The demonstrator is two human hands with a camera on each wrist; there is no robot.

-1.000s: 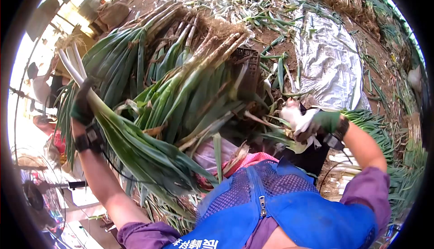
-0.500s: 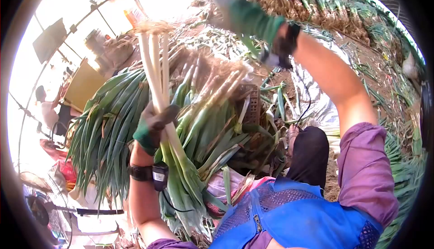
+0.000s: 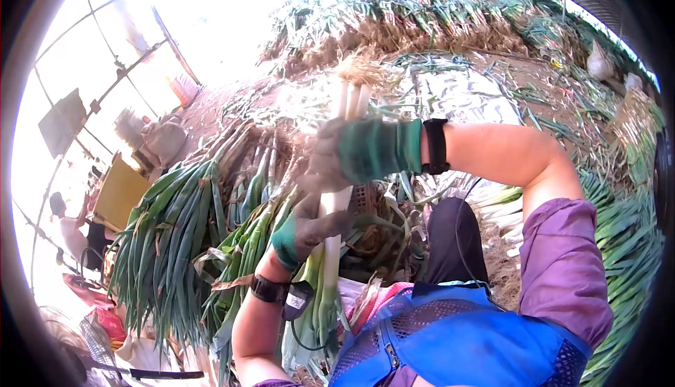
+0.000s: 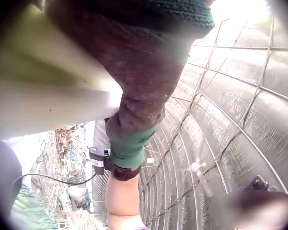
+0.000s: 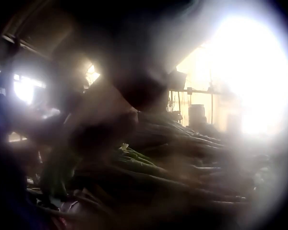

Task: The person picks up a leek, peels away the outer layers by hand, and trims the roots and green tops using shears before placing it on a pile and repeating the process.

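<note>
In the head view, my gloved left hand [image 3: 309, 229] grips a small bunch of leeks [image 3: 332, 260] around the white stalks, held upright with roots [image 3: 357, 72] at the top. My right hand [image 3: 355, 151], in a green-cuffed glove and blurred, wraps the same stalks just above the left hand, below the roots. In the left wrist view, white stalks [image 4: 53, 103] fill the left side, and the right hand's glove [image 4: 146, 88] lies against them. The right wrist view is dark and blurred.
A heap of untrimmed leeks [image 3: 176, 232] lies to the left, beside a brown plastic crate [image 3: 365, 197]. White sheeting [image 3: 467, 95] covers ground at the back. Cleaned leeks [image 3: 506, 208] and rows of green leaves [image 3: 619, 260] lie at right. A long leek pile [image 3: 415, 21] stands behind.
My left hand has brought the leeks rightward to the front of my body. The right hand dropped white peelings, swung up and forward, and has come back onto the stalks.
</note>
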